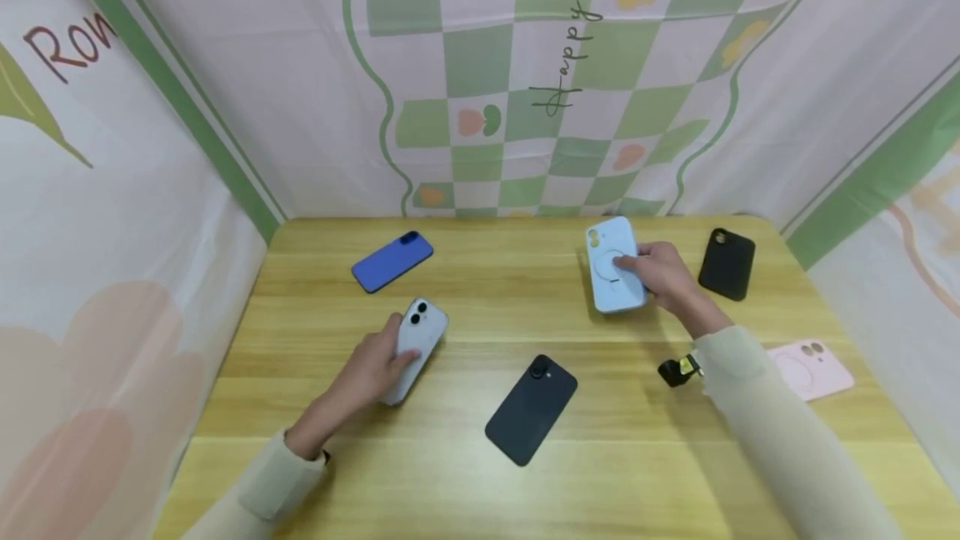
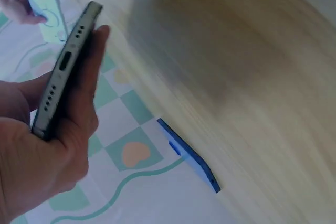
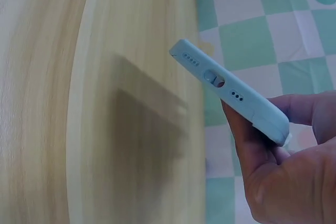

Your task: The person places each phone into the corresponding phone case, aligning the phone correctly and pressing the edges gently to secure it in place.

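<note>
My left hand (image 1: 375, 363) grips a white smartphone (image 1: 424, 332) by its sides, its back with two lenses facing up. The left wrist view shows the bottom edge of that smartphone (image 2: 62, 72) with its charging port, fingers along one side and thumb on the other. Farther right, my right hand (image 1: 666, 273) holds a light blue phone case (image 1: 617, 294), thumb on its ring-marked back. Seen from the right wrist, the case (image 3: 236, 90) is raised off the table, port cutout showing.
A blue phone (image 1: 392, 262) lies at the back left, a black phone (image 1: 531, 411) front centre. On the right are a black case (image 1: 727, 265) and a pink case (image 1: 825, 373), partly behind the right sleeve. Patterned cloth (image 1: 480, 65) hangs round the wooden table (image 1: 600, 482).
</note>
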{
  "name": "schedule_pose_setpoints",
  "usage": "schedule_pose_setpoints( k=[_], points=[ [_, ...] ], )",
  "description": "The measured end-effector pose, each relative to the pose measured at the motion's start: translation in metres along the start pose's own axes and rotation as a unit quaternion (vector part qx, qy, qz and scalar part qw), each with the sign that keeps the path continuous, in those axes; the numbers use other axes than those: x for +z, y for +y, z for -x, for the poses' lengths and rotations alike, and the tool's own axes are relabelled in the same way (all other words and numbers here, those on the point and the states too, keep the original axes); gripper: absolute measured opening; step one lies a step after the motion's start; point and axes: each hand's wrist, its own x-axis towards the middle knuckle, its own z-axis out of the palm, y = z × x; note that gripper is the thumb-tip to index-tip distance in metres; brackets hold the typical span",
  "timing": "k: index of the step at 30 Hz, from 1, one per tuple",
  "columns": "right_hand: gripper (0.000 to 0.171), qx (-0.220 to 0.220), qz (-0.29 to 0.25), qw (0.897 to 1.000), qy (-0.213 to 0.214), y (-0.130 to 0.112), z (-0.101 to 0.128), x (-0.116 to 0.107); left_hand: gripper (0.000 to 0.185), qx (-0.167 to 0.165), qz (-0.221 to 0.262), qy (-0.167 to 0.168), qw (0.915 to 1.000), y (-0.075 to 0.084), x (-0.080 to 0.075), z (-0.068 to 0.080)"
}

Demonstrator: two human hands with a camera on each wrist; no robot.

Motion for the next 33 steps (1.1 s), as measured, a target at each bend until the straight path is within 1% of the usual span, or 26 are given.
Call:
schedule_pose_setpoints(
  k=[2, 4, 6, 8, 10, 12, 14, 17, 18, 20, 22, 23, 27, 33],
  points=[
    [0.057, -0.003, 0.002, 1.0, -0.002, -0.004, 0.003, 0.002, 0.042, -0.003, 0.04, 0.006, 0.9992, 0.001, -0.001, -0.003],
    [0.056, -0.006, 0.004, 1.0, -0.005, -0.008, 0.006, 0.004, 0.042, -0.014, 0.09, 0.013, 0.9958, 0.0, -0.001, -0.006],
    [0.055, -0.011, 0.004, 1.0, -0.009, -0.012, 0.009, 0.007, 0.043, -0.031, 0.145, 0.02, 0.9888, 0.0, -0.001, -0.009],
    [0.054, -0.016, 0.002, 1.0, -0.012, -0.016, 0.012, 0.01, 0.046, -0.052, 0.205, 0.021, 0.9772, 0.0, -0.001, -0.012],
    [0.052, -0.022, -0.003, 1.0, -0.014, -0.019, 0.014, 0.014, 0.048, -0.069, 0.258, 0.019, 0.9634, 0.002, 0.001, -0.015],
    [0.051, -0.028, -0.009, 0.999, -0.017, -0.022, 0.017, 0.017, 0.049, -0.074, 0.312, 0.008, 0.9471, 0.005, 0.002, -0.018],
    [0.05, -0.033, -0.017, 0.999, -0.022, -0.026, 0.02, 0.021, 0.05, -0.073, 0.372, -0.008, 0.9254, 0.007, 0.004, -0.022],
    [0.049, -0.043, -0.029, 0.998, -0.033, -0.032, 0.026, 0.028, 0.052, -0.067, 0.453, -0.035, 0.8885, 0.009, 0.008, -0.026],
    [0.048, -0.045, -0.035, 0.998, -0.037, -0.034, 0.027, 0.031, 0.052, -0.065, 0.472, -0.04, 0.8783, 0.009, 0.01, -0.027],
    [0.048, -0.05, -0.047, 0.997, -0.046, -0.038, 0.031, 0.036, 0.052, -0.066, 0.497, -0.043, 0.864, 0.01, 0.013, -0.029],
    [0.048, -0.054, -0.058, 0.995, -0.055, -0.043, 0.035, 0.042, 0.05, -0.066, 0.51, -0.04, 0.8566, 0.011, 0.016, -0.031],
    [0.049, -0.056, -0.064, 0.995, -0.059, -0.045, 0.037, 0.045, 0.05, -0.066, 0.513, -0.038, 0.8551, 0.012, 0.017, -0.031],
    [0.05, -0.065, -0.085, 0.991, -0.075, -0.054, 0.044, 0.058, 0.048, -0.064, 0.518, -0.041, 0.8523, 0.015, 0.023, -0.032],
    [0.049, -0.078, -0.109, 0.986, -0.099, -0.064, 0.053, 0.077, 0.047, -0.052, 0.527, -0.066, 0.8456, 0.022, 0.03, -0.035]
  ],
)
